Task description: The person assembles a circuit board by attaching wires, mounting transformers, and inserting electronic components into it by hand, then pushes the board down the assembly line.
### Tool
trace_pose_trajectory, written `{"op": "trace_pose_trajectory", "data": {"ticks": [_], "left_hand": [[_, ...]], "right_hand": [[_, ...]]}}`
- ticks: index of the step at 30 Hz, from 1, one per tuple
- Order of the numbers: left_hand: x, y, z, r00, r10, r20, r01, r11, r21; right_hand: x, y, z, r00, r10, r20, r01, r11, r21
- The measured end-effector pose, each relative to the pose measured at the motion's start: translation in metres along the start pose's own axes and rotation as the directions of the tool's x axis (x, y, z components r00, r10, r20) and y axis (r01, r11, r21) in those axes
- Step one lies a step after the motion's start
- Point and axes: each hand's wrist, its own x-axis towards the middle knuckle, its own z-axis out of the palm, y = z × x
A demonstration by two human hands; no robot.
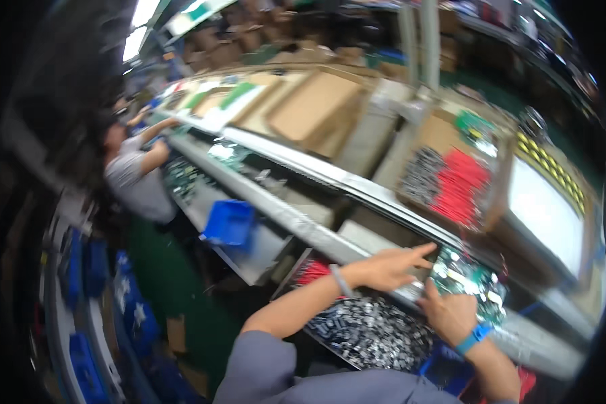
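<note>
Grey shirt cloth fills the near edge, and two bare forearms reach from it towards a long metal-railed work line. On the line lies a green circuit board, right at the worker's fingers. The left hand is spread wide, fingertips by the board's left edge; whether they touch it, I can't tell. The right hand, blue band at the wrist, is half curled over the board's near side; I can't make out whether it grips.

Green floor shows below, with blue bins along the far left. A co-worker leans over the line farther up. Across it, a cardboard box holds red wires and grey parts; a white sheet is to its right. A pale post rises behind. Under the forearms sits a heap of silvery parts, partly blocked from sight; a blue tray stands beyond.
</note>
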Motion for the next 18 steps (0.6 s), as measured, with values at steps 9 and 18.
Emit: {"op": "trace_pose_trajectory", "data": {"ticks": [9,18], "left_hand": [[-0.004,0.001,0.003,0.992,-0.104,-0.07,0.111,0.988,0.104],[0.004,0.011,0.006,0.983,-0.161,-0.092,0.174,0.973,0.152]], "right_hand": [[-0.068,0.041,-0.01,0.978,0.2,-0.059,-0.205,0.974,-0.094],[-0.2,0.135,-0.028,0.641,0.768,-0.005,-0.747,0.622,-0.234]]}}
